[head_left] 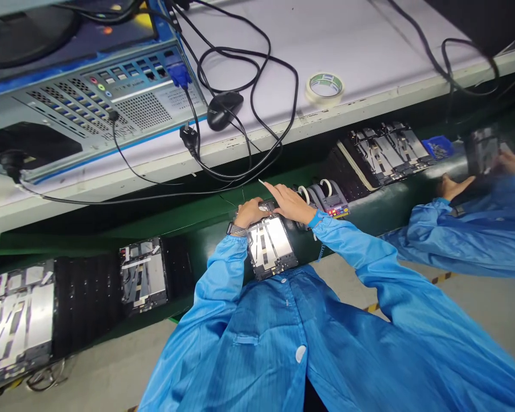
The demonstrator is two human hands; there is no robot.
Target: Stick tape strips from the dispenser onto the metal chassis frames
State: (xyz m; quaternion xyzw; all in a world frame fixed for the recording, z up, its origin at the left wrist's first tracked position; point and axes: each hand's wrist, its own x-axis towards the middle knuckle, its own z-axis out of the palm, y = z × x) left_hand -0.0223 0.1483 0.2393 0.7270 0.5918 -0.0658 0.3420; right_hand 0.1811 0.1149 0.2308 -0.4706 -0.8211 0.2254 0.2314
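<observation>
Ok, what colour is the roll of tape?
The roll of tape is cream with a green-and-white core, best seen in the head view.

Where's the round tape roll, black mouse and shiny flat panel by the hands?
Pale masking tape roll (pixel 320 98): head view, on its outer side.
Black oval computer mouse (pixel 224 110): head view, on its top.
Silver black-framed flat panel (pixel 280 236): head view, on its silver middle.

No legible text, small print on computer case (pixel 107 109), masking tape roll (pixel 325 87) too blurred
</observation>
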